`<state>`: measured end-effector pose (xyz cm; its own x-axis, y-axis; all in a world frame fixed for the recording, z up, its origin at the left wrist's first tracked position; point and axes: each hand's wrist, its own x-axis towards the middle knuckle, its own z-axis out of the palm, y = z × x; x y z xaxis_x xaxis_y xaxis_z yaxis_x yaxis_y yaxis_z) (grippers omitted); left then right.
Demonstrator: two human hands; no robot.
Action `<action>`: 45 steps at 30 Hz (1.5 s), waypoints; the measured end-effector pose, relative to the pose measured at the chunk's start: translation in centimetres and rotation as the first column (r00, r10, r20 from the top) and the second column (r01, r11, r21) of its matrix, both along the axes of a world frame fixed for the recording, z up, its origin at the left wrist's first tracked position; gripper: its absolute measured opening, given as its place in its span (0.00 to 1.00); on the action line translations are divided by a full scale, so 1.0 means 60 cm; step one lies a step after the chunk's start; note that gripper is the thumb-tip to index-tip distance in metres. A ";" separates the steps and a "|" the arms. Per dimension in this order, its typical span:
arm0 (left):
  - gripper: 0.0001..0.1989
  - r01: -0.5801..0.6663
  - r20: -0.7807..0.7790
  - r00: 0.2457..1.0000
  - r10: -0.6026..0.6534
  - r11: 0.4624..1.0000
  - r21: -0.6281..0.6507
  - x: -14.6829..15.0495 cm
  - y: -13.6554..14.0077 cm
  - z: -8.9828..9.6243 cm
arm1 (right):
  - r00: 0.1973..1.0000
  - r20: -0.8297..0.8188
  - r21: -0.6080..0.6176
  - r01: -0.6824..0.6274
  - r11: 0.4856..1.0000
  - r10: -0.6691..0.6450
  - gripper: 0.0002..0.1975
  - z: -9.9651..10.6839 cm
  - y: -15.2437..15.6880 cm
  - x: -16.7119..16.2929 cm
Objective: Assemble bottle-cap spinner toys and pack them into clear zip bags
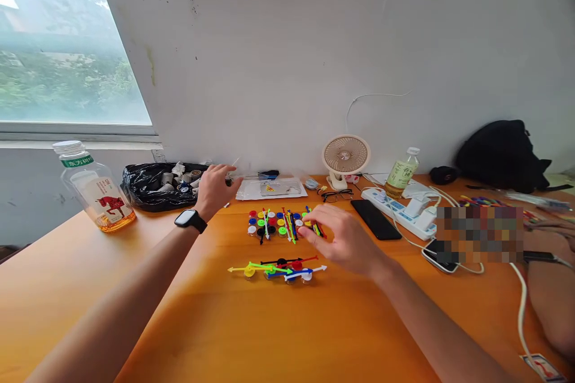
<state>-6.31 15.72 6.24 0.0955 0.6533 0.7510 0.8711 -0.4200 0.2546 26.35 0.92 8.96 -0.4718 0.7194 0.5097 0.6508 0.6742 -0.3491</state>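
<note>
Seen from my remote post, loose discs and arrows left-front of the fan could scatter if my right hand dips; clustered spinners, farther out from the fan, might snag where arms overlap. That hand arches palm-down, fingertips close together (whether around a disc, I cannot tell). My left hand hangs left of the fan, thumb and fingers parted, apparently holding nothing.

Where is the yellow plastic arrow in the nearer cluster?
In the head view, left of centre, the yellow plastic arrow is at the left end of its cluster, beside a green plastic arrow.
</note>
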 end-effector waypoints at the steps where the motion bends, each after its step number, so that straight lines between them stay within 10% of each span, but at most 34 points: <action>1: 0.15 0.011 0.121 0.993 -0.013 1.000 0.020 0.000 -0.007 0.022 | 0.999 -0.039 0.012 0.023 1.000 -0.022 0.12 0.017 0.010 -0.001; 5: 0.15 0.237 0.494 0.849 -0.189 0.971 -0.036 0.021 -0.046 0.101 | 0.977 -0.208 -0.032 0.050 0.998 -0.055 0.20 0.080 0.082 -0.014; 8: 0.15 0.508 0.575 0.732 -0.365 0.855 -0.104 0.045 -0.078 0.131 | 0.933 -0.347 -0.290 -0.008 0.957 -0.098 0.32 0.097 0.138 -0.032; 14: 0.28 0.708 0.684 0.606 -0.407 0.668 -0.229 0.058 -0.098 0.122 | 0.848 -0.495 -0.607 -0.494 0.623 0.190 0.24 0.059 0.185 -0.061; 20: 0.25 0.728 0.721 0.633 -0.282 0.535 -0.429 0.049 -0.077 0.092 | 0.829 -0.559 -0.550 -0.385 0.741 0.016 0.22 0.039 0.199 -0.057; 33: 0.18 0.734 0.610 0.676 -0.414 0.450 -0.509 0.049 -0.100 0.114 | 0.921 -0.348 -0.458 -0.328 0.826 0.173 0.15 0.092 0.166 -0.043; 45: 0.18 0.717 0.597 0.656 -0.462 0.630 -0.299 0.052 -0.121 0.141 | 0.917 -0.301 -0.499 -0.384 0.777 0.260 0.16 0.125 0.137 -0.017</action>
